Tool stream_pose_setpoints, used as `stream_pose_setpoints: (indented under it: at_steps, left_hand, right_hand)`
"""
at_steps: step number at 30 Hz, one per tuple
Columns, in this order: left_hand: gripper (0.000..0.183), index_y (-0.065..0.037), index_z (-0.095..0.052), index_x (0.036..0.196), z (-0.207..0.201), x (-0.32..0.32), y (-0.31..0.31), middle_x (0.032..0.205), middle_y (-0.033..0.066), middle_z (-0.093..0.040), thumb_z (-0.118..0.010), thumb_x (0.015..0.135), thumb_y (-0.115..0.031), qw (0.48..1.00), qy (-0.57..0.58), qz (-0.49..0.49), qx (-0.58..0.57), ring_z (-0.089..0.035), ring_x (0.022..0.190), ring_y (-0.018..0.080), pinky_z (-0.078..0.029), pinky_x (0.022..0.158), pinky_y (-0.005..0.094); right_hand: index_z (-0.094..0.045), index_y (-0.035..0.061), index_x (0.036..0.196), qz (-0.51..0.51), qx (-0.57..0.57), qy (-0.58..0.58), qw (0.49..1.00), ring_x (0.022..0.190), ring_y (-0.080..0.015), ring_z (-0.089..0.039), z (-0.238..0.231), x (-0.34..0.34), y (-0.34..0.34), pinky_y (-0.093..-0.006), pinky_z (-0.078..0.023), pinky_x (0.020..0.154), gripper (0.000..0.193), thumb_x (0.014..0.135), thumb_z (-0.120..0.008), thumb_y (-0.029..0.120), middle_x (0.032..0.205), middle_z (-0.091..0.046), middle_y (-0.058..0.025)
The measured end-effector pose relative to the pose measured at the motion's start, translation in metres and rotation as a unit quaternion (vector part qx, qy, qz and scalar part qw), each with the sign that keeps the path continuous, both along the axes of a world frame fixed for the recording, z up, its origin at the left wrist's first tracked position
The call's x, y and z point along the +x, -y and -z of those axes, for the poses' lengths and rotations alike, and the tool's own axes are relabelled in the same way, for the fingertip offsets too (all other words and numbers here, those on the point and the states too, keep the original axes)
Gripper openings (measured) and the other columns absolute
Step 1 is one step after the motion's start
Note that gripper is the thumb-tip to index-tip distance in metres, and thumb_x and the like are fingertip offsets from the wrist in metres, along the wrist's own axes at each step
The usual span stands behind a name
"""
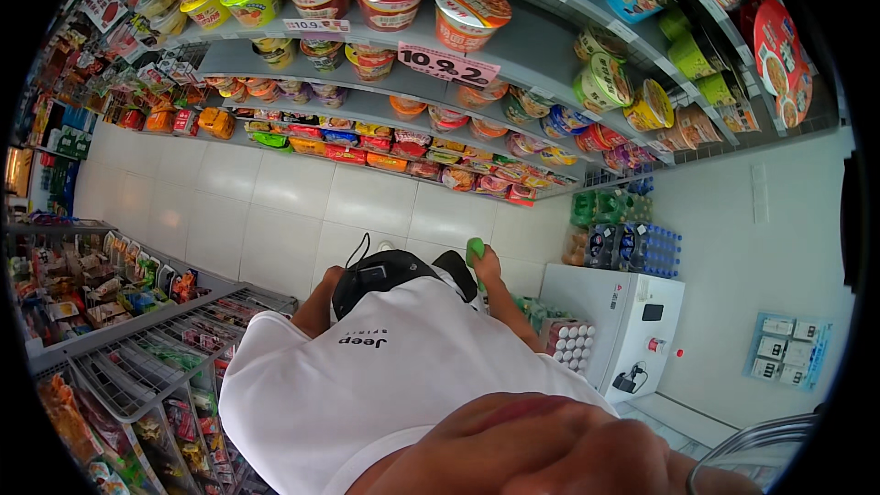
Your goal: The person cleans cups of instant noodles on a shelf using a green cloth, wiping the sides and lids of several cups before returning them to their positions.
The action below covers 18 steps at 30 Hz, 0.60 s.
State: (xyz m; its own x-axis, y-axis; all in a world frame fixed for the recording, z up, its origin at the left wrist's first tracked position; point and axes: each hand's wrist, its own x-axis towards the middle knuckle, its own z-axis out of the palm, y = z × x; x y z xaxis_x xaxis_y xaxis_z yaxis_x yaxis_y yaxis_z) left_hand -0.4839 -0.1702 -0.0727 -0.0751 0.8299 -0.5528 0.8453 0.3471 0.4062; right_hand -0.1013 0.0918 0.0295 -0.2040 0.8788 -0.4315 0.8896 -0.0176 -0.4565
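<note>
Low at my right side, my right hand [487,266] is closed round a small bright-green thing [475,251] that looks like a folded cloth. One end of it sticks out beyond the fingers. My left hand [331,279] hangs beside a black bag [380,277] at my waist, which hides its fingers. A thin black cord loops up from the bag. Ahead of both hands, and apart from them, stands a long shelf unit [541,55] stocked with instant-noodle cups and bowls.
Pale floor tiles [284,188] run between me and the shelves. A wire rack [137,367] of packaged snacks stands close on my left. To my right are a white cabinet [610,321], bottle packs [646,249], a tray of cans [570,345] and a white wall [724,229].
</note>
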Motion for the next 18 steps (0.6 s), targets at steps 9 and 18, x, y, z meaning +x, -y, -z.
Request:
stream_pose_setpoints:
  at_steps: [9,18]
  left_hand:
    - [0.025,-0.010,-0.071,0.092,0.001,-0.017,-0.020,0.096,0.0173,-0.070,-0.059,0.080,-0.028,0.994,0.033,-0.020,-0.102,-0.067,0.093,0.0307,-0.053,0.082,0.0402]
    - [0.025,0.000,-0.065,0.094,-0.103,-0.071,-0.172,0.080,0.0094,-0.068,-0.057,0.091,-0.024,0.797,0.253,-0.490,0.246,-0.066,0.067,0.0172,-0.053,0.063,0.0311]
  right_hand:
    - [-0.062,-0.0045,0.101,0.132,-0.176,-0.064,0.973,0.093,-0.0399,-0.064,0.060,0.073,0.036,-0.0450,-0.049,0.077,0.050,0.084,-0.061,0.043,0.097,-0.065,-0.0274]
    - [-0.063,-0.0023,0.105,0.187,-0.275,-0.167,0.928,0.087,-0.0294,-0.064,0.074,0.051,-0.052,-0.0400,-0.050,0.074,0.039,0.085,-0.060,0.030,0.096,-0.066,-0.0177]
